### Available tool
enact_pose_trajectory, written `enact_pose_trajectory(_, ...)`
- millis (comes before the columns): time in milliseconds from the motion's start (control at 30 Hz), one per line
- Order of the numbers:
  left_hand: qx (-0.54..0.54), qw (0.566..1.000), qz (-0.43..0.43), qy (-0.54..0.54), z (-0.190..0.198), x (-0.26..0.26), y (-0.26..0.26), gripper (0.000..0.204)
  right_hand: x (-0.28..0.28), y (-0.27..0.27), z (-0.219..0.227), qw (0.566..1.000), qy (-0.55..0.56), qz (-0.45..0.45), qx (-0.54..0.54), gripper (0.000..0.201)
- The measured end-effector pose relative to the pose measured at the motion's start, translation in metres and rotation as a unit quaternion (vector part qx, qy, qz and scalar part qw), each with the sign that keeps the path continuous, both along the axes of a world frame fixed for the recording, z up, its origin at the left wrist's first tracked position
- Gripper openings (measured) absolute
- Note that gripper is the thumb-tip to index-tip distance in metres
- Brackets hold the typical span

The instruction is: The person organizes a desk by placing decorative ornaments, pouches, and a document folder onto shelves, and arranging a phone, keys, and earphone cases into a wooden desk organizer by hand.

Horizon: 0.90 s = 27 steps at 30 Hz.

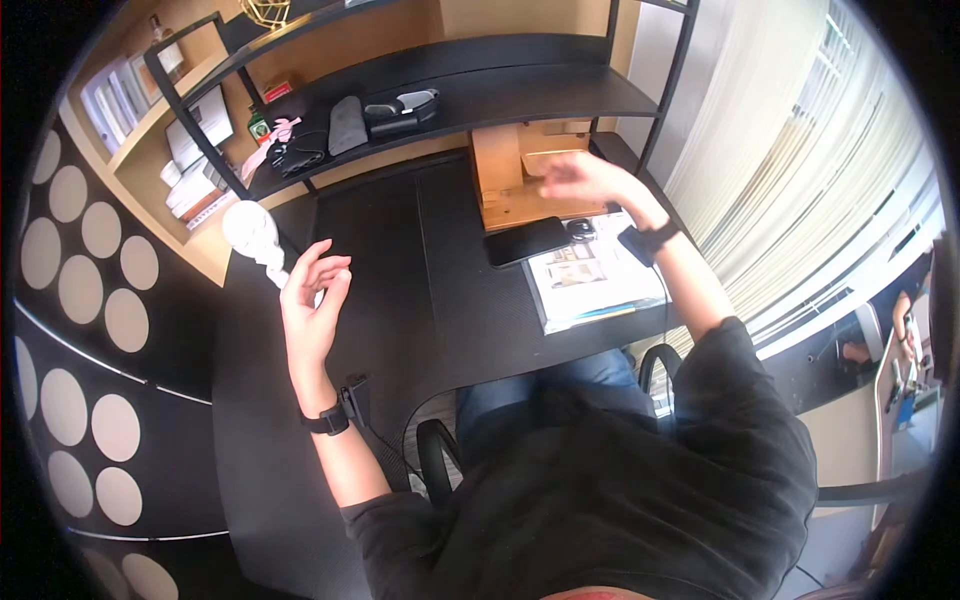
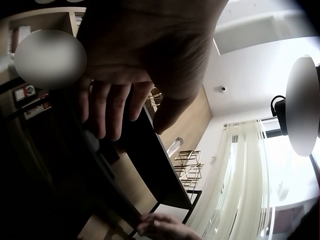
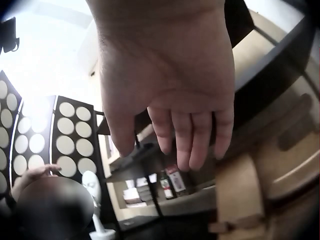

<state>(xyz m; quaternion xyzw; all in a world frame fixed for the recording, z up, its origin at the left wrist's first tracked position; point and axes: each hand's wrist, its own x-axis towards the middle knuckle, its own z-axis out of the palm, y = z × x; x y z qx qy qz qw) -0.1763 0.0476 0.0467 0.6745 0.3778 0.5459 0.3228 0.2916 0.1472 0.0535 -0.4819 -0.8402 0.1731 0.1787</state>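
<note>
Motion blurs the fingers of the right hand point(image 1: 575, 182) in the head view, where they overlap the wooden stand point(image 1: 497, 165) at the back of the desk point(image 1: 375, 260); whether they touch it cannot be told there. The right wrist view shows that palm plainly, fingers loosely extended and holding nothing. The left hand point(image 1: 315, 300) is likewise relaxed and holds nothing, its thumb apart from its bent fingers; in the head view its fingertips hide the lower part of the white sculpture point(image 1: 248, 230) at the desk's left side. A grey oval smear masks part of each wrist view, and much of the left one is too dark to read. The gold wire ornament point(image 1: 265, 10) is cut off at the top. The black shelf point(image 1: 540, 97) bounds the room behind the hands; bare desktop stretches between them to the curved front edge. Right of that stretch lie the black tablet point(image 1: 527, 243) and papers point(image 1: 590, 285), below the right hand.
</note>
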Motion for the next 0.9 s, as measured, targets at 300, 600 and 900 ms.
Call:
enact_pose_trajectory(300, -0.015, 0.999, -0.035, 0.029, -0.009, 0.017, 0.005, 0.042, 0.061, -0.049, -0.093, 0.986, 0.109, -0.127, -0.020, 0.047)
enact_pose_trajectory(600, -0.036, 0.997, -0.045, 0.050, -0.017, 0.022, 0.007, 0.042, -0.033, -0.030, -0.089, 0.934, -0.180, -0.308, 0.036, 0.068)
enact_pose_trajectory(900, -0.052, 0.995, -0.057, 0.066, -0.024, 0.030, 0.010, 0.042, -0.034, -0.017, -0.114, 0.929, -0.177, -0.325, 0.008, 0.076)
